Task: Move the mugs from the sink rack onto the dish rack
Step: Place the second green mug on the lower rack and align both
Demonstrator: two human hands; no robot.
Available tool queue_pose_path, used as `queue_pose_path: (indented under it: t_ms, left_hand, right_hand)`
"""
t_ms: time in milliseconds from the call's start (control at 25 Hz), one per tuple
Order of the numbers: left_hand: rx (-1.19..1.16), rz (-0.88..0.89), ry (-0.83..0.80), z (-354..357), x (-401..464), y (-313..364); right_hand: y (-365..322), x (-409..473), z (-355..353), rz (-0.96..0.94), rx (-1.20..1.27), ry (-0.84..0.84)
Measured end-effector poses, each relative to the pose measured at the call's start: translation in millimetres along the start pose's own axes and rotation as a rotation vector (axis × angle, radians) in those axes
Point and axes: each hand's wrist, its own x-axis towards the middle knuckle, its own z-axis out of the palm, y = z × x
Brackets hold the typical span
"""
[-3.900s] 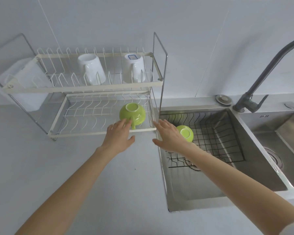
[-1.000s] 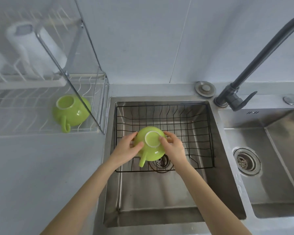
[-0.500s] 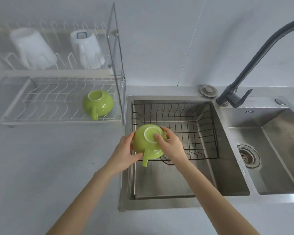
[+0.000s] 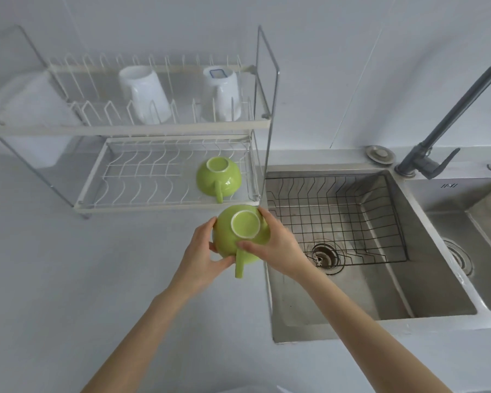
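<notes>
I hold a round green mug [image 4: 240,234] upside down between both hands, its handle pointing toward me. My left hand [image 4: 203,255] cups its left side and my right hand [image 4: 275,245] its right side. The mug hangs above the counter, just in front of the white dish rack [image 4: 165,207]. A second green mug [image 4: 219,177] lies upside down on the rack's lower tier, at its right end. The black wire sink rack [image 4: 338,214] in the left basin holds no mugs.
Two white mugs [image 4: 145,93] [image 4: 221,93] stand inverted on the rack's upper tier. A dark faucet [image 4: 437,137] rises at the right between the two steel basins [image 4: 352,302]. A metal upright [image 4: 267,109] of the rack stands close to the sink's left edge.
Both hands have lifted the green mug out of the sink rack and carried it left, to the counter in front of the dish rack. The view has turned left.
</notes>
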Motion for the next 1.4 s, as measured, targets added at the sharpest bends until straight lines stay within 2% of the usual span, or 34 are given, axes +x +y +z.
queue_pose_path:
  t_ms: [240, 680, 880, 1400]
  left_hand:
    - [0.023, 0.080, 0.052, -48, 9, -29]
    - [-0.021, -0.004, 0.105, -112, 58, -60]
    - [0.054, -0.023, 0.107, -142, 92, -76]
    - [0.109, -0.145, 0.006, -164, 136, -110]
  right_hand:
    - [-43, 18, 32, -0.074, -0.046, 0.015]
    - [-106, 82, 67, -0.090, -0.098, -0.021]
    - [-132, 122, 82, -0.095, -0.114, -0.045]
    - [-139, 176, 111, -0.073, -0.158, -0.115]
